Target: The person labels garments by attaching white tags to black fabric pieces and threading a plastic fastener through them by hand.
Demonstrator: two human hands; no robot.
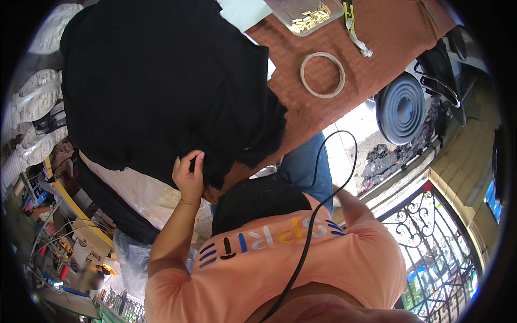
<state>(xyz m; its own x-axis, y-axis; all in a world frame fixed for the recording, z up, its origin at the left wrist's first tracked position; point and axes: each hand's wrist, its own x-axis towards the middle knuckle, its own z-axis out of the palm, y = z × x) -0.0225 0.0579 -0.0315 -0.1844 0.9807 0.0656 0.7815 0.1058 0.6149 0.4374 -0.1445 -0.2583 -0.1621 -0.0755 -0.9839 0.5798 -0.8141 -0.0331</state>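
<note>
A wide black cloth [161,81] spreads over the left of the brown-covered table [377,64] and hangs past its near edge. My left hand [189,173] is at the cloth's near edge, with its fingers bent and closed on the fabric; the fingertips partly hide in the dark folds. My right forearm [353,207] runs down beside my leg in blue jeans [307,169], and the right hand itself is hidden. Another black piece [258,199] lies across my lap.
A clear tray [293,24] of small gold-coloured pieces, a thin pale ring [322,75] and a yellow-handled tool [349,16] lie on the table. A black cable [309,237] loops before me. A grey spiral-topped round object [401,107] stands to the right; white ornate mouldings [37,97] stand left.
</note>
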